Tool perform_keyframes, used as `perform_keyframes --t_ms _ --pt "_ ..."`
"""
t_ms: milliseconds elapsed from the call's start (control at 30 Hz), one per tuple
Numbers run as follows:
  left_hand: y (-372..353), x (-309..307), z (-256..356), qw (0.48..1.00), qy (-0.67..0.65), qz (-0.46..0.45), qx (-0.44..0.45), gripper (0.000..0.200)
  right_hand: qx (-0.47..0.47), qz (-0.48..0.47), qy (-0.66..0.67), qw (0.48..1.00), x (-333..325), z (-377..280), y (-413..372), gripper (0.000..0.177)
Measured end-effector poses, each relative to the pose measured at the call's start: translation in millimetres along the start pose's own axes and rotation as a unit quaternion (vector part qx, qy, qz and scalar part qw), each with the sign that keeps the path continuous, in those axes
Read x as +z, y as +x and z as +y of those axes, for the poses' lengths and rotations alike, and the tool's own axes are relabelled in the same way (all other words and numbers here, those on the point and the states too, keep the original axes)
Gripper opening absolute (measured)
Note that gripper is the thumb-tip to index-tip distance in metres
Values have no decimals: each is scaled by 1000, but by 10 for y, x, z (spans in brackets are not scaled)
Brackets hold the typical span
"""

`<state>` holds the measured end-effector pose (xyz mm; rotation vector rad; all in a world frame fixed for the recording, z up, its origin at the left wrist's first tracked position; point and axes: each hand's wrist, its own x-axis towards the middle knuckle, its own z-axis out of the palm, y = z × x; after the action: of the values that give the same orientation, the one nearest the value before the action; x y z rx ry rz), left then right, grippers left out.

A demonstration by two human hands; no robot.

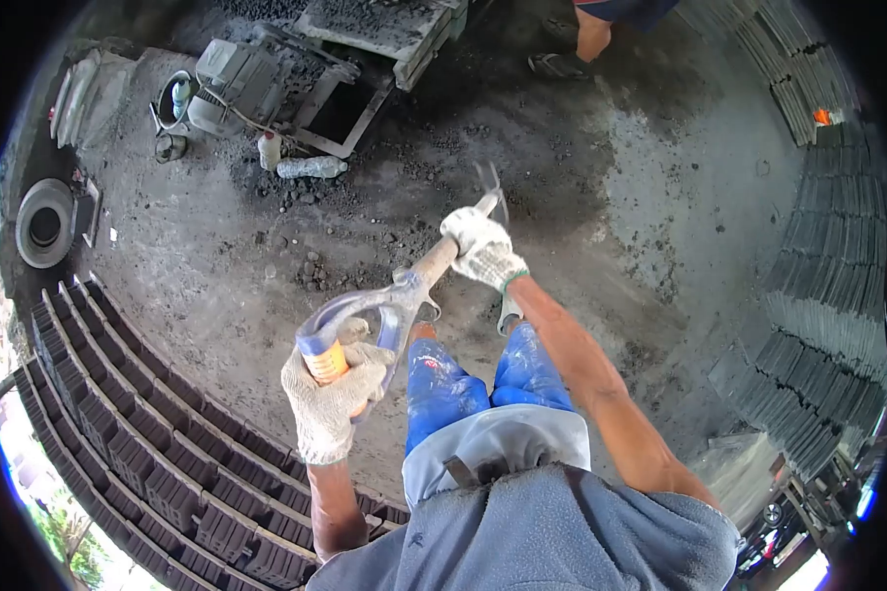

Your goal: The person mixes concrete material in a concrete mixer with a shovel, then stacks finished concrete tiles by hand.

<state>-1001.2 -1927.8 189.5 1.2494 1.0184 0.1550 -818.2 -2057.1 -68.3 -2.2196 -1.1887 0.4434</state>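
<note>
A shovel [431, 264] slants across the middle of the head view, its D-shaped handle toward the lower left and its blade, partly seen and blurred, toward the upper right. My left hand [335, 384], in a whitish knit work glove, is wrapped round the grip of that handle, which has an orange-yellow part. Further along the shaft, close to the blade end, my right hand [478, 244] is closed round it in a similar glove. Below the shovel, dark loose crumbs and lumps [320, 271] lie scattered on the concrete floor.
At upper left stands a dusty machine with a motor [235, 84]; a plastic bottle [312, 167] lies beside it. Racks of dark blocks [168, 483] curve along the lower left. Stacked grey slabs [828, 266] line the right. Another person's leg [591, 37] shows at the top.
</note>
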Motion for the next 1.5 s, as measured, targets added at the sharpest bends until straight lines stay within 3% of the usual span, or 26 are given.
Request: perform_keyframes --t_ms 133,167,233,333,400,467,500,600,667,767,833,867,900,933,1033,1100,1133,1200,1267,1333,1367,1433,1500 --pt "669 -229 -382 995 -77 44 -35 34 -57 -10 -84 995 188 309 602 28" --pt "819 -233 -577 989 -130 54 -39 31 -36 -61 -118 991 314 434 752 29" --pt "1042 -234 -909 972 -217 79 -36 26 4 -43 -145 989 612 465 908 28" --pt "882 -632 -832 964 -192 172 -65 20 -5 -53 -144 988 956 -67 1120 21" --pt "693 -1177 -634 960 -171 215 -54 24 -79 -22 -113 990 1339 -579 1224 16" --pt "491 -1661 -371 964 -107 245 1 26 -40 -123 -81 988 1413 -1324 1374 17" --pt "398 -1937 -319 967 -61 247 4 28 -81 -33 -35 996 1542 -1499 1357 18" --pt "262 -1991 89 971 41 234 -25 31 -122 -111 -18 986 1434 -1694 1390 26" --pt "236 -2146 38 989 23 133 57 48 -108 -124 -35 986 1235 -1716 1314 28" --pt "370 -2085 140 993 33 55 94 48 -57 -145 -53 986 869 -1533 1180 25" --pt "575 -1889 160 1000 24 -4 -17 43 -5 -182 -83 980 505 -1235 1017 20" --pt "705 -1682 -13 999 6 11 -45 37 3 -181 -95 979 383 -1009 937 18" --pt "833 -1477 -183 997 -13 26 -72 32 46 -165 -109 979 267 -820 836 19" --pt "985 -1297 -393 996 63 -28 -65 19 41 -115 -130 984 361 -408 664 23" --pt "1229 -481 -945 979 -89 -77 -164 21 40 -66 -127 989 402 743 118 34" --pt "1191 -79 -1162 989 -89 -79 -92 30 48 -64 -95 992 430 1219 -160 44" --pt "1167 -118 -1208 988 -103 -72 -90 33 123 -96 -96 983 442 1123 -160 46" --pt "1113 -316 -1059 978 -158 -56 -125 37 108 -76 -79 988 647 852 -34 47" --pt "1085 -854 -708 978 -148 -29 -143 38 43 -98 -119 987 1044 413 188 47" --pt "951 -1429 -529 990 -90 46 -95 37 41 -164 -144 975 1224 -425 543 44" --pt "838 -1668 -347 993 -21 81 -85 35 48 -121 -71 989 1410 -700 659 44" --pt "583 -1963 -35 987 -3 151 -60 31 -69 -120 -128 982 1672 -1226 826 45" --pt "320 -2111 210 978 28 199 -52 29 -52 -124 -11 991 1507 -1770 1055 41"
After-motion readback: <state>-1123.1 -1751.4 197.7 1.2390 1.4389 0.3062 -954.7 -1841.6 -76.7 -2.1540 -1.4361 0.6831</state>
